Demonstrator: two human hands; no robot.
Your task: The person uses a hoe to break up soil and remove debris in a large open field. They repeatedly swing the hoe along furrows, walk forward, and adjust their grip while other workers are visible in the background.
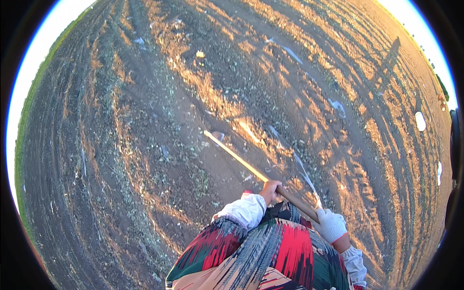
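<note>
A hoe [239, 158] with a long wooden handle slants up and left from my body. Its metal blade [218, 136] is at the far end, by the bare soil. My left hand [272, 191], ungloved below a white sleeve cover, is wrapped around the middle of the handle. Near the handle's lower end, my right hand [330, 224] grips it in a white knit glove. A pale strip of plastic film [306, 177] runs down to the right hand's fingers; I cannot tell whether they hold it.
Furrowed soil [188, 119] with dry plant litter spreads all around. Plastic film scraps [337, 107] lie among the ridges. A small yellowish object [200, 54] sits farther ahead. To the right are a white object [420, 121] and a long shadow [389, 59].
</note>
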